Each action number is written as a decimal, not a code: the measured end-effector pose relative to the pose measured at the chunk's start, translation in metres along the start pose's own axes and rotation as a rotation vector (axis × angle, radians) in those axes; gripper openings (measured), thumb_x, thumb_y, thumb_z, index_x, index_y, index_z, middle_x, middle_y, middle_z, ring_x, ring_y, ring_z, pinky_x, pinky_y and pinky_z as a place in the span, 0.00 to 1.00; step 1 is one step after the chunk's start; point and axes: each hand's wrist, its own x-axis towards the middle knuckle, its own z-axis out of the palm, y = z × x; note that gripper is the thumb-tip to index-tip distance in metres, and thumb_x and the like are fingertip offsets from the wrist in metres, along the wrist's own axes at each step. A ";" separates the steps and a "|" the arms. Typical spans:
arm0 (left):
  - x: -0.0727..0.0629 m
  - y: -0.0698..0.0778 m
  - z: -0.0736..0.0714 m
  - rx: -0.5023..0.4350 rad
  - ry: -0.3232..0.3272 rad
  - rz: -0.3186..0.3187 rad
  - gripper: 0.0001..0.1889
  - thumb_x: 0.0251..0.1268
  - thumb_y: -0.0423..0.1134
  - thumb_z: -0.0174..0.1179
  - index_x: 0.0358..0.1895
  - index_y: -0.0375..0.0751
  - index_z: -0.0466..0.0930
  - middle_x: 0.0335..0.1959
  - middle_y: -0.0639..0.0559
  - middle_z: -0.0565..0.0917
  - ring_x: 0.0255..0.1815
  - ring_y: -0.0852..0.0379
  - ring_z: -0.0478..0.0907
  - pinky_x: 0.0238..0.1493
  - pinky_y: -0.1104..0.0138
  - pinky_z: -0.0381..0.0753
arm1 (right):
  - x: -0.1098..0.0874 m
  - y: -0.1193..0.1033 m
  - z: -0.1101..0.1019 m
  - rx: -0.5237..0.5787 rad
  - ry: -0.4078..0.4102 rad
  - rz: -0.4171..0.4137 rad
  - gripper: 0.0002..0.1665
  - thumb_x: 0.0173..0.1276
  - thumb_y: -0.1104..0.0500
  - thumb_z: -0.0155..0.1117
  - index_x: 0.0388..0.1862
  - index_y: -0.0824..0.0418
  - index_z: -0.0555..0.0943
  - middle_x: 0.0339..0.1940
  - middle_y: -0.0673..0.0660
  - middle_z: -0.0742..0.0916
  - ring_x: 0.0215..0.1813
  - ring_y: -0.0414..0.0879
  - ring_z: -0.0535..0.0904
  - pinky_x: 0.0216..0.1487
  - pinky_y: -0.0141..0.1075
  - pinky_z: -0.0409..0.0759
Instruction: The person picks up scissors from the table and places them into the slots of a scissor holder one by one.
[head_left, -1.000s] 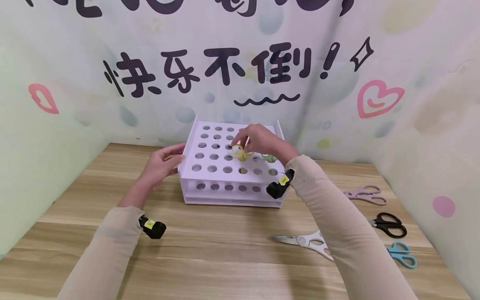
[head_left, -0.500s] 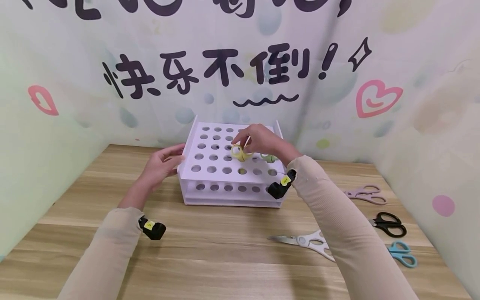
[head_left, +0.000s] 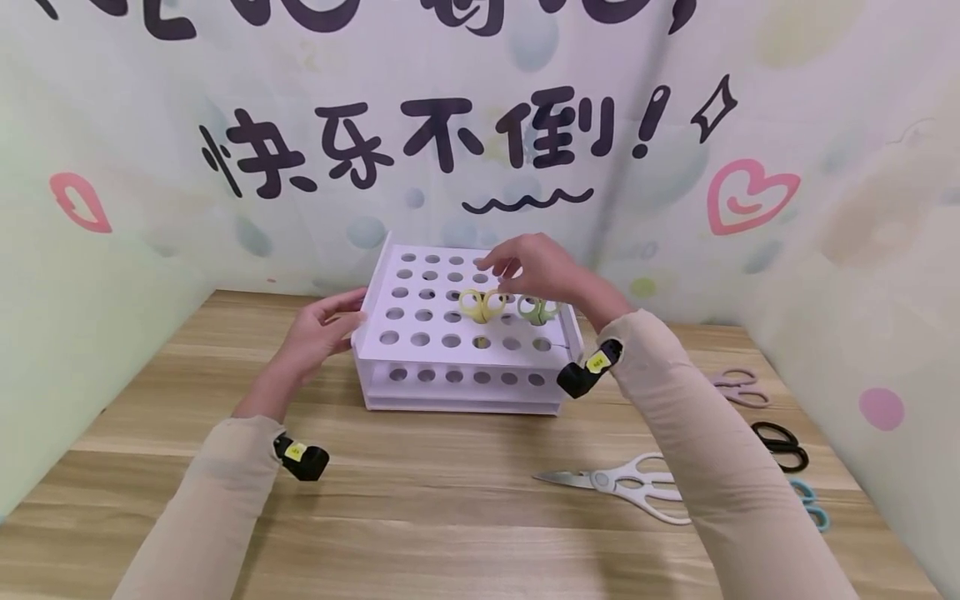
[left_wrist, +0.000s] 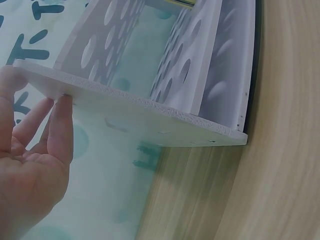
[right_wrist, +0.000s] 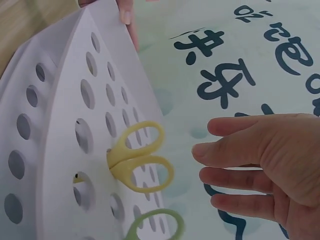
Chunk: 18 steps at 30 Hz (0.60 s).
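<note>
Released since the earlier frames, the yellow scissors (head_left: pixel 482 315) have been left standing in a hole of the white rack (head_left: pixel 435 354), handles above its top board; the right hand (head_left: pixel 543 267), by which they were pinched, has been shifted slightly rightward and up. From the left, the rack's side panel is touched by the left hand (head_left: pixel 318 329), unmoved, its thumb and fingers apart. Past the yellow scissors, the right hand is held above the rack, fingers parted and nothing gripped. Below its wrist, the green scissors (head_left: pixel 538 317) are seated in another hole. On the tabletop (head_left: pixel 405 500), the white scissors (head_left: pixel 602 481) are now less covered by the right sleeve (head_left: pixel 735 475), while the pink scissors (head_left: pixel 729 382), black scissors (head_left: pixel 780 444) and blue scissors (head_left: pixel 812 502) are covered more.
</note>
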 end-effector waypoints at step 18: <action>-0.002 0.002 0.000 0.019 -0.008 0.010 0.29 0.66 0.41 0.55 0.68 0.37 0.59 0.56 0.46 0.66 0.47 0.61 0.71 0.43 0.71 0.78 | -0.061 0.010 -0.027 -0.029 0.053 0.001 0.20 0.56 0.71 0.65 0.49 0.63 0.81 0.40 0.55 0.84 0.40 0.45 0.80 0.42 0.37 0.78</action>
